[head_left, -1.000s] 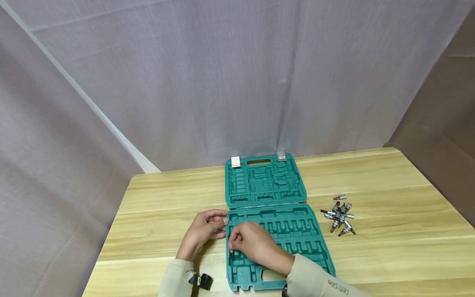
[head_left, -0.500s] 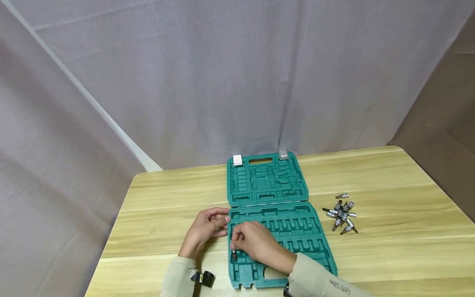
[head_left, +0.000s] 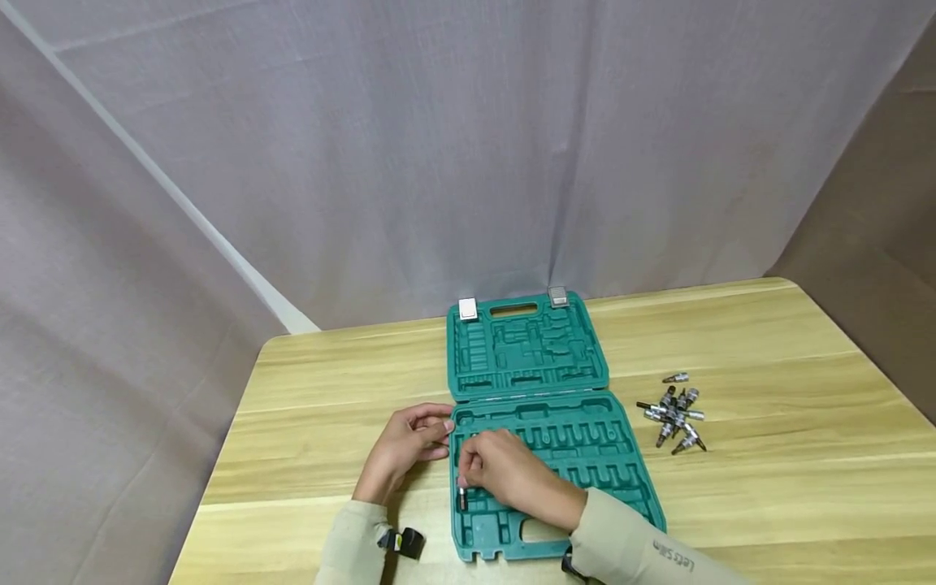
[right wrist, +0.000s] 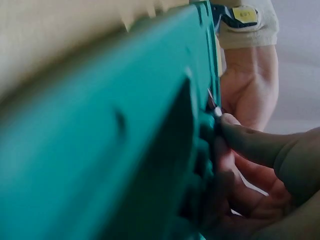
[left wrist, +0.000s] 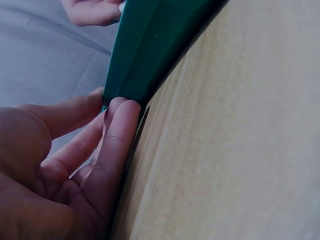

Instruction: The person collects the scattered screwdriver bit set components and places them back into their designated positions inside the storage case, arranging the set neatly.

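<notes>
A green moulded tool case lies unfolded on the wooden table. My right hand reaches over its near half, and its thumb and fingertips pinch a bit socket with a bright drive end and a dark tip. That bit socket sits low at the case's left edge, by a slot. In the right wrist view its shiny end shows just past the thumb. My left hand touches the left side of the case, thumb tip on the rim and extended fingers against the outer wall.
Several loose bit sockets lie in a pile right of the case, with a single one just behind them. The lid half, with two latches, lies flat toward the grey curtain at the table's back edge.
The head view has shifted slightly. The bit socket now lines up straighter along the case's left edge, still pinched by the right hand. The left hand keeps its place on the case.
</notes>
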Demonstrator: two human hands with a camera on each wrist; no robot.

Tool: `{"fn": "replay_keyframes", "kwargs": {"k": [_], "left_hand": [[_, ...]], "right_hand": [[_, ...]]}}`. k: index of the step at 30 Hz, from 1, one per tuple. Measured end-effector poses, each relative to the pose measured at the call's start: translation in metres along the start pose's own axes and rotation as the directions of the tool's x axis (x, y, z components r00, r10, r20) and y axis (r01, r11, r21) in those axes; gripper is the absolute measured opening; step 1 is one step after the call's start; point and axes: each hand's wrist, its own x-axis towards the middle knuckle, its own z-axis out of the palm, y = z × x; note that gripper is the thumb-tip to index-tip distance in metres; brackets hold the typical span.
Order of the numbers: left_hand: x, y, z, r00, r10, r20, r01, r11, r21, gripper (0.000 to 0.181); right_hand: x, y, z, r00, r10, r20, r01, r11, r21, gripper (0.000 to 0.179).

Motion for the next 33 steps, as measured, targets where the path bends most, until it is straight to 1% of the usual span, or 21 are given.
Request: {"fn": "replay_keyframes", "kwargs": {"k": [3,6,10,15,17,23,27,33], "left_hand": [[-0.001,0.001,0.000,1.000,0.001,0.005,-0.001,1.000,-0.014,0.035],[-0.002,0.001,0.000,1.000,0.003,0.003,-0.003,1.000,-0.012,0.035],[-0.005,0.000,0.001,1.000,0.000,-0.003,0.000,1.000,-0.010,0.036],[-0.008,-0.004,0.002,1.000,-0.007,0.009,0.008,1.000,-0.026,0.036],[-0.009,-0.005,0.002,1.000,-0.004,0.014,0.005,0.999,-0.031,0.037],[-0.010,-0.007,0.003,1.000,-0.004,0.007,0.004,0.999,-0.036,0.035],[-0.008,-0.006,0.002,1.000,-0.007,0.017,0.008,0.999,-0.033,0.034],[0.000,-0.001,-0.001,0.999,0.018,0.029,-0.018,1.000,-0.026,0.034]], "right_hand": [[0.000,-0.002,-0.003,1.000,-0.012,0.010,0.012,1.000,-0.006,0.029],[0.000,-0.003,-0.004,1.000,-0.003,0.018,0.003,1.000,-0.002,0.028],[0.001,-0.005,-0.002,0.999,0.040,0.030,-0.040,0.999,-0.014,0.025],[0.001,-0.009,0.001,0.992,0.109,0.057,-0.104,0.991,-0.079,0.025],[0.000,-0.011,0.001,0.990,0.124,0.068,-0.117,0.988,-0.105,0.024],[0.000,-0.014,0.001,0.985,0.145,0.096,-0.131,0.982,-0.138,0.023],[0.001,-0.015,0.000,0.982,0.150,0.111,-0.135,0.982,-0.130,0.025],[0.007,-0.015,-0.005,0.984,0.138,0.111,-0.128,0.988,-0.092,0.031]]}}
